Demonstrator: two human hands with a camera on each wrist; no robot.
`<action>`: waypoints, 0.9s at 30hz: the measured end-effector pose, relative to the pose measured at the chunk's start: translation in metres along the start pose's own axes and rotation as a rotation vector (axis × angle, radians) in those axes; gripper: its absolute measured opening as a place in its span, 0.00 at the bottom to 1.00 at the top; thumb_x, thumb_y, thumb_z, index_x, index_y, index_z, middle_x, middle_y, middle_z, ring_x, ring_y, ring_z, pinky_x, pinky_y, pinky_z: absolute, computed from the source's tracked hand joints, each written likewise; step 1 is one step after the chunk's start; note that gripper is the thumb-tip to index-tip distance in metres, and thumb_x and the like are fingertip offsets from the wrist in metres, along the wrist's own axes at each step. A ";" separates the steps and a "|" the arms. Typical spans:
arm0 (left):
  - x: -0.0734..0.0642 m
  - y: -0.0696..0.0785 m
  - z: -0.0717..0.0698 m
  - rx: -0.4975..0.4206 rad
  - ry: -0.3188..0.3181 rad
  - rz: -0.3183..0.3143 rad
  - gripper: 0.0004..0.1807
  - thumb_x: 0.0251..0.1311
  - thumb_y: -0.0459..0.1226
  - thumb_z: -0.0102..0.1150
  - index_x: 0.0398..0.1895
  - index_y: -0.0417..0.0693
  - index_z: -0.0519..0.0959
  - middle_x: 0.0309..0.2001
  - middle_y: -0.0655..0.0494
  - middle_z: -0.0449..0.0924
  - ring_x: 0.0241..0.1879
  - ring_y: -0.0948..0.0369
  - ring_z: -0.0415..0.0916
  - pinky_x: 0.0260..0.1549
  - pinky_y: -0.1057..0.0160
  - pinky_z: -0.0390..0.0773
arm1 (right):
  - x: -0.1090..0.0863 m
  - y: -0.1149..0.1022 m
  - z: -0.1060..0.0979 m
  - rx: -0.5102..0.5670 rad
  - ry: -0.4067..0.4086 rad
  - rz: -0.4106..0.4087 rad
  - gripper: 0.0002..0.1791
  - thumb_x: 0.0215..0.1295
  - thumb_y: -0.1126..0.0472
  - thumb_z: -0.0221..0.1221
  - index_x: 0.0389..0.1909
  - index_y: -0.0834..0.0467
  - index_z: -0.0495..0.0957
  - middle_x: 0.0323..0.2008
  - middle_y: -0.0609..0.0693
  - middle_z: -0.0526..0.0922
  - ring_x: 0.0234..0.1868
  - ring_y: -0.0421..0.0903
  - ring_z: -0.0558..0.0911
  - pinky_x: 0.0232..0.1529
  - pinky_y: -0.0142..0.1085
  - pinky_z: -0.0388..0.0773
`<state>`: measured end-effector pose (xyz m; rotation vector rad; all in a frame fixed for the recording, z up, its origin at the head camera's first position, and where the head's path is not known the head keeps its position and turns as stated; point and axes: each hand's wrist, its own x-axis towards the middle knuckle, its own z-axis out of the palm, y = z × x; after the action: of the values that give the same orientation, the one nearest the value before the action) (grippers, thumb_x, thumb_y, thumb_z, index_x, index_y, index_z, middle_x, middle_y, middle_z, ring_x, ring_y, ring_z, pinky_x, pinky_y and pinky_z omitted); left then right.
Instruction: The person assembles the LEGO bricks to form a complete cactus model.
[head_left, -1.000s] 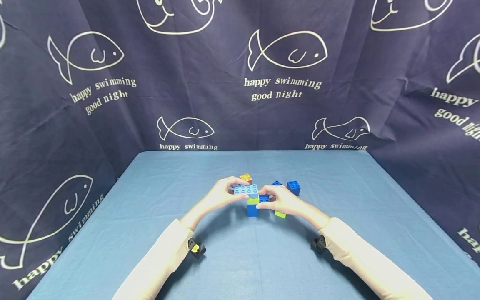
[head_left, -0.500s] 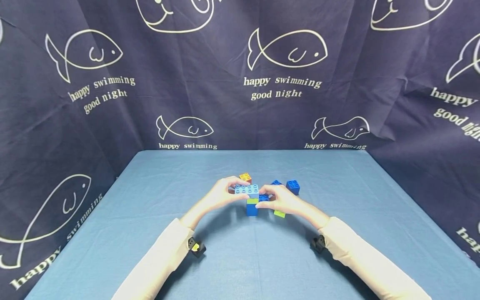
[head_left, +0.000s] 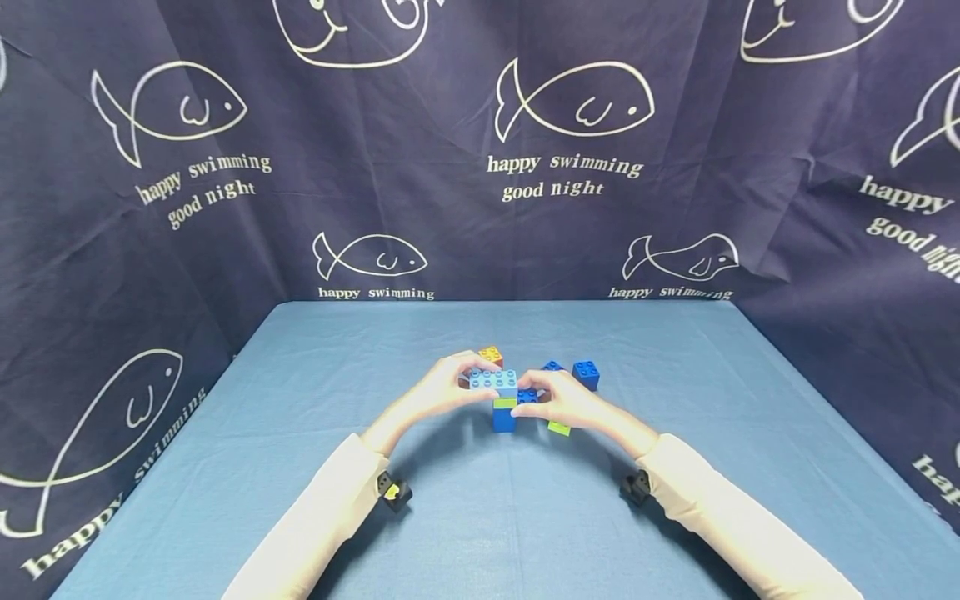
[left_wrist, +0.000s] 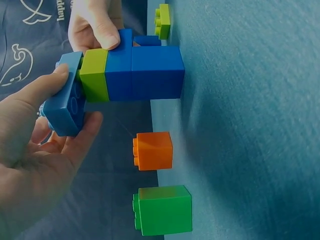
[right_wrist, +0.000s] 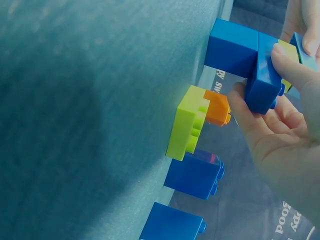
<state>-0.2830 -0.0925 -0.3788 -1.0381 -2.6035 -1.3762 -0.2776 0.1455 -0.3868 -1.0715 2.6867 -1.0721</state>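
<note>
A small tower of toy building blocks stands between the two hands. Its base is a dark blue block (left_wrist: 159, 75). Above that, a longer dark blue block (right_wrist: 264, 82) juts out to the right, and a lime block (left_wrist: 95, 75) sits over it. My left hand (head_left: 438, 390) pinches a light blue eight-stud block (head_left: 493, 382) at the top, between thumb and fingers. That block overhangs to the left and looks slightly tilted against the lime one in the left wrist view. My right hand (head_left: 573, 402) grips the jutting end of the longer dark blue block.
Behind the left hand lies an orange block (left_wrist: 155, 151), with a green block (left_wrist: 165, 210) near it in the left wrist view. Right of the tower are a flat lime block (right_wrist: 187, 122) and two dark blue blocks, one (head_left: 587, 375) farther right. Patterned curtain (head_left: 570, 250) encloses the table.
The light blue block has shifted very slightly rightward over the tower since a second ago. Both hands keep their hold and nearly the same position.
</note>
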 end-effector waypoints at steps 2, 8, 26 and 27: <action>0.000 0.000 0.000 -0.003 -0.005 0.013 0.20 0.52 0.39 0.68 0.49 0.47 0.79 0.47 0.51 0.79 0.44 0.59 0.75 0.39 0.68 0.77 | 0.000 0.000 0.000 0.006 -0.002 0.002 0.18 0.57 0.51 0.64 0.43 0.59 0.77 0.42 0.54 0.83 0.43 0.49 0.81 0.44 0.43 0.80; 0.000 0.000 0.000 0.009 -0.013 0.016 0.19 0.52 0.39 0.68 0.48 0.47 0.79 0.46 0.52 0.78 0.42 0.60 0.75 0.37 0.69 0.77 | 0.000 0.001 0.001 0.019 -0.006 -0.002 0.19 0.57 0.51 0.64 0.43 0.59 0.77 0.41 0.54 0.83 0.42 0.48 0.81 0.44 0.42 0.80; 0.003 0.001 -0.003 0.105 -0.029 0.056 0.18 0.51 0.37 0.68 0.47 0.46 0.79 0.44 0.52 0.78 0.37 0.57 0.73 0.33 0.71 0.74 | 0.001 0.000 0.001 0.001 0.005 -0.015 0.18 0.57 0.49 0.64 0.42 0.58 0.77 0.40 0.52 0.83 0.40 0.46 0.81 0.42 0.42 0.80; 0.003 0.002 -0.003 0.116 -0.029 0.053 0.18 0.51 0.38 0.68 0.47 0.46 0.79 0.44 0.52 0.78 0.37 0.58 0.73 0.33 0.71 0.74 | 0.001 0.000 0.001 0.003 0.004 -0.016 0.18 0.57 0.50 0.64 0.42 0.58 0.77 0.40 0.52 0.83 0.40 0.47 0.81 0.42 0.42 0.80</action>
<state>-0.2855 -0.0924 -0.3748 -1.1098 -2.6201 -1.1928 -0.2777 0.1440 -0.3875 -1.0929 2.6839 -1.0815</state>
